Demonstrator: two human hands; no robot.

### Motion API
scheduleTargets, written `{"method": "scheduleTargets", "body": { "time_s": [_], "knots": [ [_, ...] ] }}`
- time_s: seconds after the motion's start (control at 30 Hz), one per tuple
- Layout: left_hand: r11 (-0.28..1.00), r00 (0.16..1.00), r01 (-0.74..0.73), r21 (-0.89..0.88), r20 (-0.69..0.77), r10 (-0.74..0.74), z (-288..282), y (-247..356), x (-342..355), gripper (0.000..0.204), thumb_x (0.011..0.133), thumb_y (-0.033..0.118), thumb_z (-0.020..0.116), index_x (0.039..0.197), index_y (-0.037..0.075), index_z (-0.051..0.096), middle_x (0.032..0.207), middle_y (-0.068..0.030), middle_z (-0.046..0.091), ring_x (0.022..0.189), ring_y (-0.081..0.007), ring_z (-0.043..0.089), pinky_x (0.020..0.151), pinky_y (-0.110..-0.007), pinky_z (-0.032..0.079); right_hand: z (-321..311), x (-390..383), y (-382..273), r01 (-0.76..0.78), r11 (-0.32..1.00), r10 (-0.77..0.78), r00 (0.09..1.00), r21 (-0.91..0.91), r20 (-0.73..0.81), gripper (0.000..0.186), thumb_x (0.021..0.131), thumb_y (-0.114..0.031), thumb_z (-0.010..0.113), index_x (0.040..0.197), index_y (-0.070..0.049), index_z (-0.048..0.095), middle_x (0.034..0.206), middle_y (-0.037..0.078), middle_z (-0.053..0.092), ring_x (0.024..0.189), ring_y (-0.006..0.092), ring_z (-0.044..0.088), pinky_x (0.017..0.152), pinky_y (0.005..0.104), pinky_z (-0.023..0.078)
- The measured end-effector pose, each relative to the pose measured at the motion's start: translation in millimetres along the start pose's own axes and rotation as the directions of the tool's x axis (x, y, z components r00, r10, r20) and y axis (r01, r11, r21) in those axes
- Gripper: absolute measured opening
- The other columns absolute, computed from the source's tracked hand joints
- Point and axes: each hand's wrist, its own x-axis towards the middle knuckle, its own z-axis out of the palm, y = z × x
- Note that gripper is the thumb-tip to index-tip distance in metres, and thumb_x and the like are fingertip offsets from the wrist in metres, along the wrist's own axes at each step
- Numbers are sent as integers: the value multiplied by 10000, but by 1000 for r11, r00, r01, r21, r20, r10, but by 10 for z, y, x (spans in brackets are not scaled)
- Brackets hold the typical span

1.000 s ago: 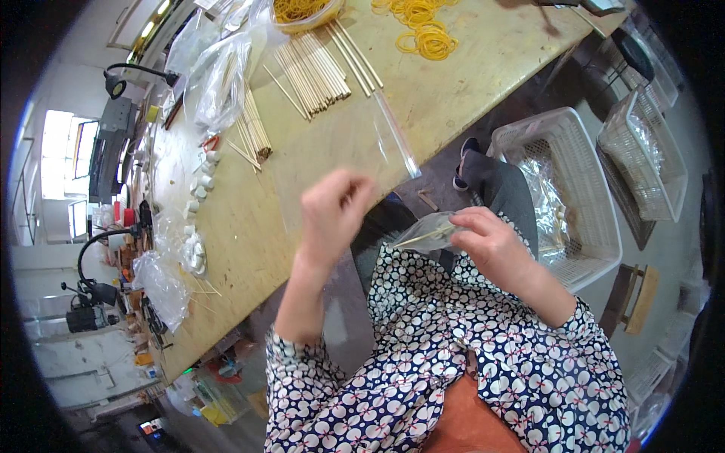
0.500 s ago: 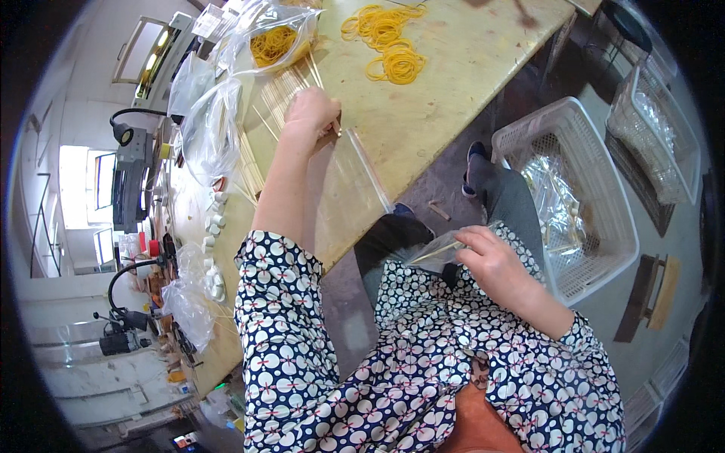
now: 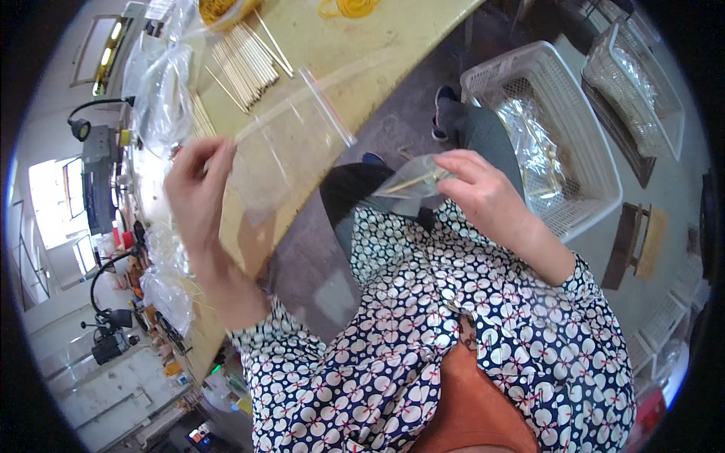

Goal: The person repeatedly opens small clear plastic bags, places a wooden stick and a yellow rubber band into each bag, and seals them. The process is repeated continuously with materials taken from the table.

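My right hand pinches the upper end of a clear plastic bag above my lap. Inside the bag a thin pale stick shows, lying aslant. At the table's left side my left hand is raised, slightly blurred, its fingers curled closed; whatever may be in them is hidden. Beside its fingertips a flat clear zip bag lies on the table, its red-edged seal facing away from me. Beyond it a row of thin wooden sticks lies side by side.
Yellow rubber bands lie at the table's far side, with more in an open plastic bag. Crumpled clear bags lie along the left. A white basket with filled bags stands on the floor at right, another basket beyond.
My left hand has drawn back from the sticks toward me and to the left, uncovering them. My right hand still holds its bag. The whole view has shifted a little.
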Motion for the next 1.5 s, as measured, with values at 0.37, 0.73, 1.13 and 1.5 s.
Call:
{"method": "scheduleTargets", "body": {
  "time_s": [0.37,0.73,1.13,1.5],
  "knots": [
    [890,924,-379,253,148,351,854,172,-1183,151,710,89,845,836,61,768,1169,-71,726,1191,-307,620,998,-425,489,7,187,-210,102,994,-96,980,-28,177,149,782,1,664,930,20,665,1279,208,659,1251,371,612,1028,426,542],
    [983,983,-105,-152,131,125,1201,-177,-1223,289,773,37,827,1054,80,774,1242,-111,696,1187,-306,624,1018,-420,507,83,180,-321,132,989,-141,974,63,177,132,796,-36,666,913,26,656,1296,203,650,1257,359,611,1033,421,541],
    [964,958,-259,60,142,248,884,116,104,232,927,15,681,1153,27,734,934,-70,686,732,-115,596,674,-260,480,121,73,-163,97,994,-103,986,50,128,129,809,-54,632,891,44,615,1257,244,641,1249,396,596,1048,451,527],
    [634,739,-667,393,239,630,1661,-79,2148,350,873,126,707,1221,153,738,1137,-126,678,1004,-276,690,875,-380,546,71,-12,-219,0,993,-10,997,117,79,129,822,-57,621,896,48,626,1260,239,646,1242,393,600,1042,450,528]
  ]
}}
